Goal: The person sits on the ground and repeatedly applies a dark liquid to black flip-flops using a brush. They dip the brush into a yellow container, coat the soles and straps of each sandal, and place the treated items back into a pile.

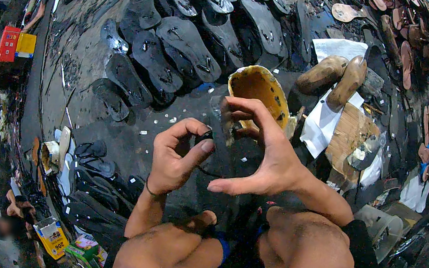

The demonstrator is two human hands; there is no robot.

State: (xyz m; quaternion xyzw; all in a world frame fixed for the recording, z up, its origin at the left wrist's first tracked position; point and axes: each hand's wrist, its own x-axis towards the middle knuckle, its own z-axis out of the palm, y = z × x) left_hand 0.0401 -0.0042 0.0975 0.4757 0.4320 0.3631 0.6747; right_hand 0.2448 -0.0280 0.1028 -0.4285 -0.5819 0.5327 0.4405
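The floor (pixel 65 104) is dark and littered with small scraps; the person sits or squats low over it. The left hand (pixel 173 153) grasps a small, glossy black piece (pixel 204 136) between thumb and fingertips, in front of the knees. The right hand (pixel 271 163) is released and curved, thumb and fingers spread wide. Just beyond its fingers stands a mustard-yellow, dark-spotted container with a pale rim (pixel 256 85). To its right, two brown wooden foot-shaped forms (pixel 348 81) lie close together near a white paper sheet (pixel 320 126). Black thong sandals (pixel 191 46) lie grouped further out.
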